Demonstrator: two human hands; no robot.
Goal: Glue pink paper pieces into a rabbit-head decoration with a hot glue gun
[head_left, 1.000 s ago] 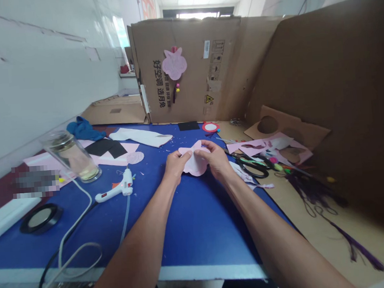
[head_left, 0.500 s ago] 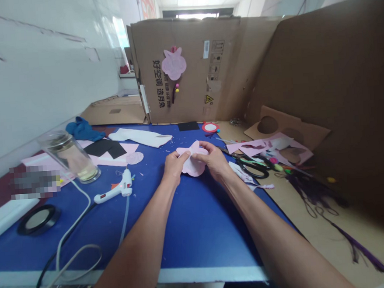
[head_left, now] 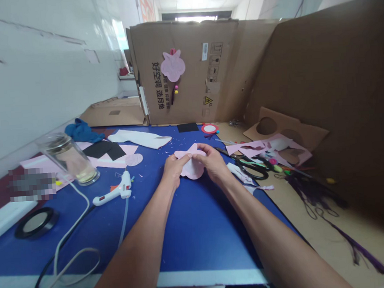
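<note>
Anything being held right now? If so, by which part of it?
Yes, a pink cutout: left grip at its upper left, right grip at its upper right, thumbs on the near face.

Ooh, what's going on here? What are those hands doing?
A person is holding a pink paper shape above the blue table, pinching it with the left hand and the right hand, both thumbs on top. A similar pink shape is up on the cardboard in front. The glue gun is on the table to the left, and the scissors lie to the right; neither is in hand.
</note>
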